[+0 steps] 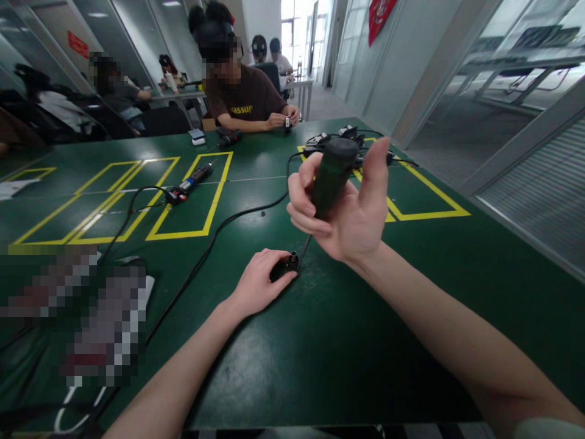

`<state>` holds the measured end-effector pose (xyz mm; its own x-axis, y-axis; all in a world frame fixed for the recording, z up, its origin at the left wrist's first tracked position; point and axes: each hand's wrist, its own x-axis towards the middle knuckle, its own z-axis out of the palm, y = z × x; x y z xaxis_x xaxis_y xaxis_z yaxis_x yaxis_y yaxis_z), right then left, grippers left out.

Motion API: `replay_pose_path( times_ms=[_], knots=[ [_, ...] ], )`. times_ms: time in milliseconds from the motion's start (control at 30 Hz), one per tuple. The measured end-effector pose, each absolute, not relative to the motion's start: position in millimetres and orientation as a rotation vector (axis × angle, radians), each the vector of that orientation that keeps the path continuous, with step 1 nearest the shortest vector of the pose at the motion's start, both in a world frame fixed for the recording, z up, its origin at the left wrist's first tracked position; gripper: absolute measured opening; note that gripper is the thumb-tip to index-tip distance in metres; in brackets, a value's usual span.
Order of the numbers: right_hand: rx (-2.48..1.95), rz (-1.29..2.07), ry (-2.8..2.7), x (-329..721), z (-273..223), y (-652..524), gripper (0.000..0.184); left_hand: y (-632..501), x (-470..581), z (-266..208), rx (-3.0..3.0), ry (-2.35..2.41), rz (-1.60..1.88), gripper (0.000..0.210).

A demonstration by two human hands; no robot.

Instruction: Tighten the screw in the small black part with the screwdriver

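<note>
My right hand is raised over the table, its fingers wrapped around the thick dark handle of a screwdriver and its thumb sticking up. From below the hand, a thin shaft slants down toward a small black part with a round metal top. That part rests on the green tabletop, pinched between the thumb and fingers of my left hand. Whether the shaft's tip touches the part cannot be made out.
A corded electric screwdriver lies within yellow tape outlines. Black cable crosses the green table. Blurred-out objects sit at left. Black parts lie behind my right hand. Opposite, a co-worker handles a small item.
</note>
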<state>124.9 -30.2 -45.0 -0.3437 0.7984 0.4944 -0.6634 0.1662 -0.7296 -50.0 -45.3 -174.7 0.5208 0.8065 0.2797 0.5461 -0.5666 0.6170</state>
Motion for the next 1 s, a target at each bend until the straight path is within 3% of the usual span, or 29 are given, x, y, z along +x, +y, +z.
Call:
replay_pose_path(
  times_ms=[133,367,567,767,1000],
  knots=[
    [-0.253,1.522,-1.157,119.9,-48.2,-27.9,0.058,-45.4,-50.0,-174.6,2.305,1.116,0.758,0.026],
    [-0.271,1.552,-1.24,120.3,-45.7,-29.3,0.065,-45.4,-49.8,-173.9,2.305,1.116,0.752,0.026],
    [-0.236,1.531,-1.204,120.6,-46.5,-30.6,0.056,-44.7,-50.1,-175.3,2.316,1.105,0.759,0.026],
    [-0.311,1.643,-1.198,122.3,-46.3,-27.1,0.063,-44.9,-49.7,-176.9,2.328,1.112,0.762,0.026],
    [-0.204,1.724,-1.195,123.8,-48.7,-31.5,0.059,-45.0,-49.9,-174.6,2.325,1.106,0.763,0.026]
  ],
)
